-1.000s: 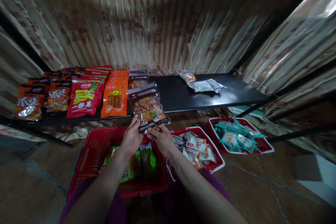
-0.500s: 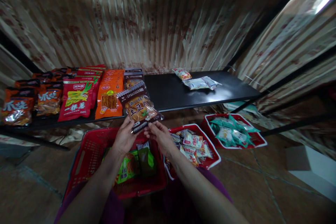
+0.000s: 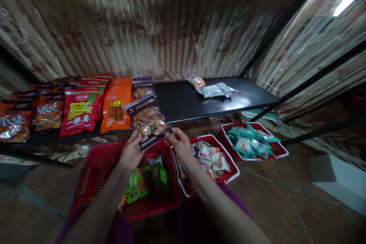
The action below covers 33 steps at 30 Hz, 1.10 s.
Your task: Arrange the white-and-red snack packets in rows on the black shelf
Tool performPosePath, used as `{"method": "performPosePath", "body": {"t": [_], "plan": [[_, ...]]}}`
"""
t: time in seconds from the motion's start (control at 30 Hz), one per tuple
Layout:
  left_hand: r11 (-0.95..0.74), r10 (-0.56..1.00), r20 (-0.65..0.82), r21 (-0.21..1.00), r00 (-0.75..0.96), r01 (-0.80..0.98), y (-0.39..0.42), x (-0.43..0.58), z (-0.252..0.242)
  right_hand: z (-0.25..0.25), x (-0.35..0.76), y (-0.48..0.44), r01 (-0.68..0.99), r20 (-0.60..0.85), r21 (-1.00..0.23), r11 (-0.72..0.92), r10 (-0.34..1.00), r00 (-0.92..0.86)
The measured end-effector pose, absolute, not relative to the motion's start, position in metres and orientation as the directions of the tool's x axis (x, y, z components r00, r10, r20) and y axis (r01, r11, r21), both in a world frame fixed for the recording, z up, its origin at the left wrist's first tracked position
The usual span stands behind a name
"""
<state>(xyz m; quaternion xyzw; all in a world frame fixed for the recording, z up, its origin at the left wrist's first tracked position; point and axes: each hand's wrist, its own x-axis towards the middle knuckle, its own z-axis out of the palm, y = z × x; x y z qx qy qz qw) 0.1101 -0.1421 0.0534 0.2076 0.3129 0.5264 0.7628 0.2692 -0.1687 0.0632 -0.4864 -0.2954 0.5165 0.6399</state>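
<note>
A brown bag of potato chips (image 3: 148, 121) with a checkered top edge is tilted at the front edge of the black shelf. My left hand (image 3: 130, 151) pinches its lower left corner, and my right hand (image 3: 180, 145) grips the lower right corner. Behind it stand matching brown bags (image 3: 143, 87) in a row. Just left of them is a row of orange snack packets (image 3: 116, 106), then red packets (image 3: 80, 110) with green print. Below my hands sits a red basket (image 3: 91, 167) holding green snack packets (image 3: 140, 183).
On the shelf (image 3: 183, 106) lie white packets (image 3: 214, 90) and a red-and-white packet (image 3: 195, 81). Black-and-orange bags (image 3: 49, 110) fill its left end. Another basket (image 3: 235, 171) holds white-and-red packets; a third (image 3: 286, 153) holds teal packets (image 3: 251, 141). A white box (image 3: 340, 183) stands at right.
Both hands still hold the brown bag at the shelf edge. My right hand has shifted slightly up and outward along its lower right corner. The view has turned a little.
</note>
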Motion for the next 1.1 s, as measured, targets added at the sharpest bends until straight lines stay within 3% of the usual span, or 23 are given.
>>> {"method": "performPosePath", "body": {"t": [0.3,1.1], "plan": [[0.355,0.932,-0.309,0.672,0.189,-0.65,-0.142,0.105,0.054,0.063,0.267,-0.172,-0.358,-0.148,-0.931,-0.069,0.969,0.198],[0.361,0.933,-0.271,0.719,0.238,-0.594,-0.146,0.094,0.06,0.069,0.266,-0.17,-0.553,-0.197,-0.829,-0.078,0.967,0.159]]}}
